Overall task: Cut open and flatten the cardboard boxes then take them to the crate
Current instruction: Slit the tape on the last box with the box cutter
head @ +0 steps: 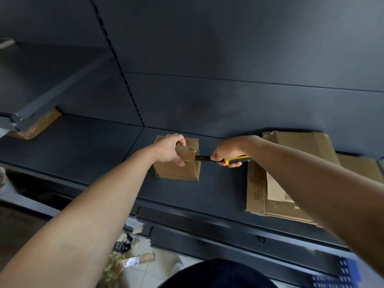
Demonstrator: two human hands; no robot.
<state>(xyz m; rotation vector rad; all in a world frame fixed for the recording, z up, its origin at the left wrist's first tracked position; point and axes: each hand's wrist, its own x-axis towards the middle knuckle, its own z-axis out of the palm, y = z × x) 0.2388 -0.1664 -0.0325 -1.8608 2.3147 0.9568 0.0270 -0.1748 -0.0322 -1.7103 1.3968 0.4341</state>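
the left hand [170, 149] grips the small box [177, 167] at its top flap, the right hand [226, 151] grips the knife [227, 160]; cardboard seems light, stiff, easily crushed.

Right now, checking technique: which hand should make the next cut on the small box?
Right. The right hand grips the yellow-and-black utility knife, blade at the small brown cardboard box; the left hand steadies its top.
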